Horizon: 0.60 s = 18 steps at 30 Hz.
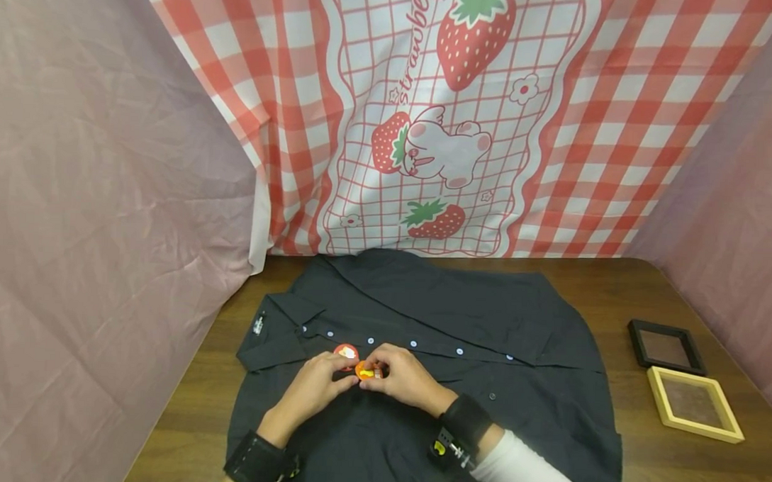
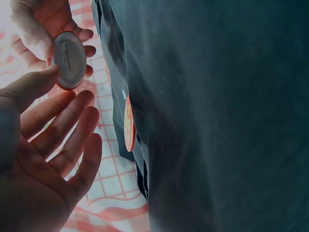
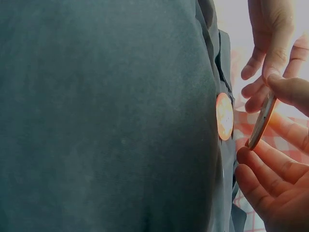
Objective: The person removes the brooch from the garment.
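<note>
A round orange pin badge (image 1: 366, 371) is held up between both hands, above a dark button-up shirt (image 1: 533, 409). In the left wrist view, its pale back with a pin bar (image 2: 72, 63) faces the camera. My right hand (image 1: 407, 378) grips the badge between thumb and fingers. My left hand (image 1: 313, 387) has its thumb and forefinger at the badge's edge, the other fingers spread loosely. Just beyond the hands a red round badge (image 1: 346, 352) sits on the shirt front near the button row; the right wrist view shows this second badge (image 3: 224, 116) against the cloth.
The shirt lies spread on a wooden table (image 1: 189, 404), its collar (image 1: 287, 319) to the left. To the right are a black frame (image 1: 638, 345) and a light wooden frame (image 1: 667, 414). A red checked strawberry cloth (image 1: 288, 124) hangs behind, with pale pink curtains (image 1: 106, 224) at the sides.
</note>
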Motion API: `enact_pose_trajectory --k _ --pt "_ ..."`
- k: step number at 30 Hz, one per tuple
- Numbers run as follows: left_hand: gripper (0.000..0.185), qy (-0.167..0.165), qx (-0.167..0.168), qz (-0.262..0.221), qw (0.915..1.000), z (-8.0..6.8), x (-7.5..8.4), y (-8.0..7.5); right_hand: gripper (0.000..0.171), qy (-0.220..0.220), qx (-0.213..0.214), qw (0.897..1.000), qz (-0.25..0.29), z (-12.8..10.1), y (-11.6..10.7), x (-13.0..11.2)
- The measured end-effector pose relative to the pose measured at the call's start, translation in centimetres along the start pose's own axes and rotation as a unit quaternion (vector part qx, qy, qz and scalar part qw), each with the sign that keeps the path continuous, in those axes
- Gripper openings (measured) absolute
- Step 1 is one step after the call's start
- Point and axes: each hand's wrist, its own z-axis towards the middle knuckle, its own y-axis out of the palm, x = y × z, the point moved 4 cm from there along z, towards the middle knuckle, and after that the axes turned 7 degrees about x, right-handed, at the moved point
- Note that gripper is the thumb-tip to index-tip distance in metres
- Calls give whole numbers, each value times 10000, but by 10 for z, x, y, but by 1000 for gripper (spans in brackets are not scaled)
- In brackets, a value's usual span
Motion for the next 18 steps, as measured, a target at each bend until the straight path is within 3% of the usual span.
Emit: enact_pose_trajectory --k 7,18 --pt "29 -125 -76 -17 9999 0 -1 0 19 28 76 9999 -86 -1 -1 -3" --pt "28 -43 -23 -11 10000 -2 -1 0 19 -75 237 9997 0 -2 -1 -4"
